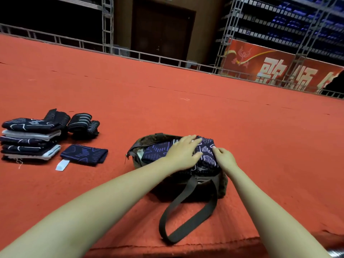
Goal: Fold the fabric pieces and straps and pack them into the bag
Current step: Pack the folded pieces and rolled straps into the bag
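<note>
Presently, left hand [183,151] lies flat, fingers straight, pressing folded cloth [160,150] down into the open bag [221,185]. Right hand [224,157], just beside it, pinches the cloth's right edge with curled fingers. Bag strap [186,207] loops toward the wrists on the red carpet [167,101]. Well left of the left hand: stack [30,138], rolled straps [83,125], one folded piece [84,154].
</note>
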A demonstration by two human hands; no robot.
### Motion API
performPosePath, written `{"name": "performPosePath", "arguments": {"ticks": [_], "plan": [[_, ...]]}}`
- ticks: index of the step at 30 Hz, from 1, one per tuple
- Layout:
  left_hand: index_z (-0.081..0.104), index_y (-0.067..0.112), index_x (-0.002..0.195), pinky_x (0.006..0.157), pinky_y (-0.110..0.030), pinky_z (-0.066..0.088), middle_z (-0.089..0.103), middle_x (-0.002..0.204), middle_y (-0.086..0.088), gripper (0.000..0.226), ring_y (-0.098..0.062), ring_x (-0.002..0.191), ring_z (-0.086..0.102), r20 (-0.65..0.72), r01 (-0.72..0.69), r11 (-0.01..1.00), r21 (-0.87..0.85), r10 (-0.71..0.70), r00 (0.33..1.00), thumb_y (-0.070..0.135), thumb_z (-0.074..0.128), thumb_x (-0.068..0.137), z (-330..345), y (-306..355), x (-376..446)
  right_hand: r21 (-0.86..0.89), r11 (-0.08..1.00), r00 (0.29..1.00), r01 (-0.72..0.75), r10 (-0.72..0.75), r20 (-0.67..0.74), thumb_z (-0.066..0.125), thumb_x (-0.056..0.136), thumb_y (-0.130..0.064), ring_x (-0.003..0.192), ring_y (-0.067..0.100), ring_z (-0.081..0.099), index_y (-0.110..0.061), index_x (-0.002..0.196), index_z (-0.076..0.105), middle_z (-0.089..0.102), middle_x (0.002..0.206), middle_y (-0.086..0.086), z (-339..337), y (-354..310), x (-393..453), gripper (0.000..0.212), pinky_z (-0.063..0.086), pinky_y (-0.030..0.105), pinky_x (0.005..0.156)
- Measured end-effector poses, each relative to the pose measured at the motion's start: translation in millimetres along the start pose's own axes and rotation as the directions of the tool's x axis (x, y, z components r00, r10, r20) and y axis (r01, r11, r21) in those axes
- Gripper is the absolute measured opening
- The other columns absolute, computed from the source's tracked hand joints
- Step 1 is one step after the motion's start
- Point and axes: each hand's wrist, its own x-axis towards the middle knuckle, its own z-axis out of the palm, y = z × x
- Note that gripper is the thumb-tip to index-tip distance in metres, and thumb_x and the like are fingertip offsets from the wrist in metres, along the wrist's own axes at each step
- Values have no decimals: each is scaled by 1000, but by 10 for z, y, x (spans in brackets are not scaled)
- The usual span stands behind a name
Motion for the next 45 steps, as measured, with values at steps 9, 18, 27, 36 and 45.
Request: {"name": "performPosePath", "arguments": {"ticks": [9,18,27,36,45], "plan": [[33,31,145,117,-36,10,22,156,2,48,-17,145,10,54,19,1000,12,-20,998,42,35,98,491,-9,93,75,996,998,53,-55,23,54,93,-18,59,11,49,-17,67,63,59,62,-3,-77,265,88,28,36,20,50],[32,36,145,116,-41,13,26,154,3,48,-20,143,16,147,79,996,31,-83,986,48,30,98,431,27,186,10,979,926,202,-188,-328,51,90,-16,55,19,35,-5,58,52,42,50,5,-188,33,189,35,24,35,52],[28,36,146,117,-41,12,23,155,0,50,-21,143,14,153,70,993,95,-84,985,49,28,98,493,40,232,88,953,841,289,-209,-500,51,91,-11,72,21,56,-7,76,70,67,72,5,-214,7,-36,25,38,33,65],[48,25,135,105,-32,34,49,135,-1,40,-16,127,43,-36,31,933,-359,-47,998,29,43,96,-179,-217,-52,-102,923,901,372,-385,-200,55,93,-20,90,13,55,-18,113,67,61,96,2,-354,-188,-223,24,35,24,76],[59,22,122,92,-29,43,58,113,-2,33,-16,103,57,-188,227,960,-161,-256,948,15,50,91,-1049,-1386,-1034,88,819,824,567,-565,-49,56,92,-15,87,9,54,-17,109,69,62,97,-2,589,-1230,-774,22,40,21,82]]}}
